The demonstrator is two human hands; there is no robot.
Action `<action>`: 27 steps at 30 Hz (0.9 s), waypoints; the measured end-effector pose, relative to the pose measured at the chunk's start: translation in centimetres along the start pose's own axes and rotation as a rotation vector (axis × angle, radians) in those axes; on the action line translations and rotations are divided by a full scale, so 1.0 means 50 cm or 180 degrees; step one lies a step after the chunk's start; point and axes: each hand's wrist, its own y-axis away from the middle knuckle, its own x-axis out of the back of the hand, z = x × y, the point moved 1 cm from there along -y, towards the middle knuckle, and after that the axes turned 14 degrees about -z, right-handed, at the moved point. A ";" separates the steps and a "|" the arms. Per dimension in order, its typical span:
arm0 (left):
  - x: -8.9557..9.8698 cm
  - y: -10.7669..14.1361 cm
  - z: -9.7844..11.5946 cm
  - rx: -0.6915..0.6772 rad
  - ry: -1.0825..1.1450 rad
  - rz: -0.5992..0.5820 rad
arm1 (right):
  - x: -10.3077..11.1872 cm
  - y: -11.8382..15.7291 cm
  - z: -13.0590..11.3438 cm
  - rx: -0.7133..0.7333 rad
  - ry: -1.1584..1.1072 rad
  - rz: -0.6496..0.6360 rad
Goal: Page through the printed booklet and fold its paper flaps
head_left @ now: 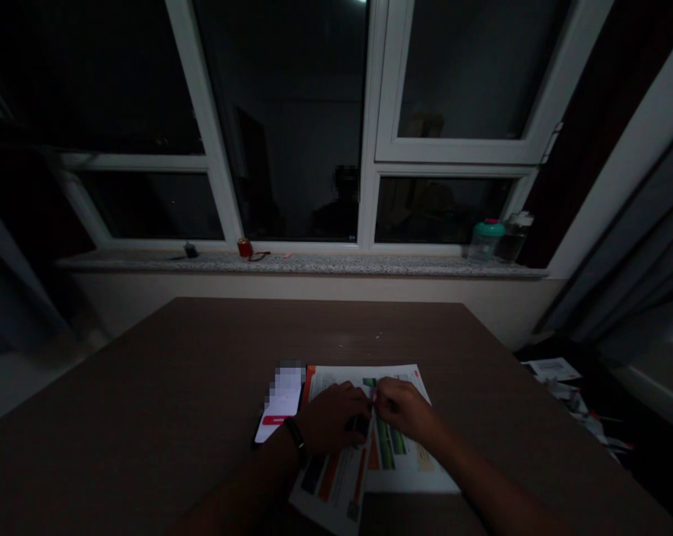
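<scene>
A printed sheet with orange and dark picture blocks lies at a slant over a second printed page with green pictures on the table. My left hand, a dark band on its wrist, bends its fingers over the slanted sheet and holds it near its upper end. Close against it, my right hand is closed in a pinch at the same end of that sheet. A small pinkish bit shows between the fingertips. Dim light hides whether the two papers are joined.
A lit phone lies left of the papers on the brown table. Tiny white scraps are beyond them. On the windowsill stand a red small container and a green-lidded bottle. Papers lie beyond the table's right edge.
</scene>
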 end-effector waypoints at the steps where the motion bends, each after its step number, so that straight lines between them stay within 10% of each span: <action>1: 0.001 0.000 0.000 -0.0011 0.0012 -0.0013 | 0.001 -0.003 0.006 -0.0064 -0.0001 0.0062; 27: -0.005 0.008 0.003 -0.0182 -0.0034 0.0135 | 0.015 0.012 0.024 -0.0612 -0.0419 0.0327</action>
